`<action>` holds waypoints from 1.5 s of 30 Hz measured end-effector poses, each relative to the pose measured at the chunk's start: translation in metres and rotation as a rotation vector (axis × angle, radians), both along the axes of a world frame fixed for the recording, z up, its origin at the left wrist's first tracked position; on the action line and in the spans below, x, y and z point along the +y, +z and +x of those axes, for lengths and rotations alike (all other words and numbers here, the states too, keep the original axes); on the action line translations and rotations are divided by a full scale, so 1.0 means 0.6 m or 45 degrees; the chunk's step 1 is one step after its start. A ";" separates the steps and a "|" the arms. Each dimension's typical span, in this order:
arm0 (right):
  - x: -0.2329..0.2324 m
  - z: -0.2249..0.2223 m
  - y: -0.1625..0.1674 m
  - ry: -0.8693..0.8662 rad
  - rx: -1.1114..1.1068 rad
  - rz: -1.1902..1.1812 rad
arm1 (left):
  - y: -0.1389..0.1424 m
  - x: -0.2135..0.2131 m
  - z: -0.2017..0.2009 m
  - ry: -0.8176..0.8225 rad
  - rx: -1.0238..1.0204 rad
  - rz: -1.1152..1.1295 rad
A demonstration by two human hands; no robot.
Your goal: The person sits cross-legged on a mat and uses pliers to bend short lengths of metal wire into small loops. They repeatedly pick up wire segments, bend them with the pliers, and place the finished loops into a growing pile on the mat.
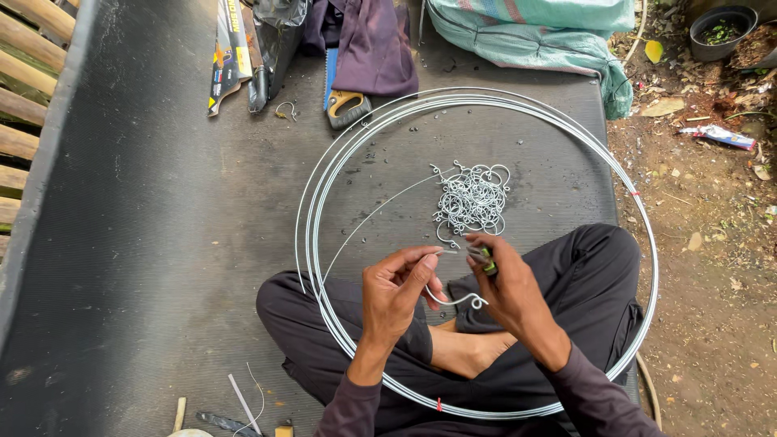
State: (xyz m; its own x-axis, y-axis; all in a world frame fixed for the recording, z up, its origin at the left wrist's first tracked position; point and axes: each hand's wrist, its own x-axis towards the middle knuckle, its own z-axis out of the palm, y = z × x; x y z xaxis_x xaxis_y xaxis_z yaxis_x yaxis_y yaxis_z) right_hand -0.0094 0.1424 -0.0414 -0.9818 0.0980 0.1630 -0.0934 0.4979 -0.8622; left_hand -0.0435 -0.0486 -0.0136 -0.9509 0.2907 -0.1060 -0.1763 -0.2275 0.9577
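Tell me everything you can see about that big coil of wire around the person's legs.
The big wire coil is several loops of thin, shiny silver-grey metal wire lying flat on the dark ribbed mat. It forms a wide ring around the seated person's crossed legs and the pile of small bent wire hooks. Small red ties mark it at the near and right edges. One loose strand runs inward toward the hands.

Left hand (398, 293) pinches a bent wire (457, 300); right hand (503, 285) grips green-handled pliers (484, 260) above a hook pile (472, 197).
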 end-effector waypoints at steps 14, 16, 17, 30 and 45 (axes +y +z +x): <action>0.012 -0.004 0.085 -0.059 0.368 0.524 | 0.022 0.015 0.025 -0.156 -0.147 0.265; 0.013 -0.003 0.087 -0.059 0.355 0.519 | 0.020 0.015 0.026 -0.158 -0.190 0.287; 0.013 -0.003 0.088 -0.061 0.351 0.516 | 0.018 0.015 0.026 -0.159 -0.209 0.297; 0.026 0.000 0.096 -0.157 0.467 0.824 | 0.034 0.012 0.035 -0.170 -0.425 0.352; 0.064 0.035 0.136 0.743 -0.577 0.093 | 0.040 -0.020 0.005 -0.276 0.762 -0.260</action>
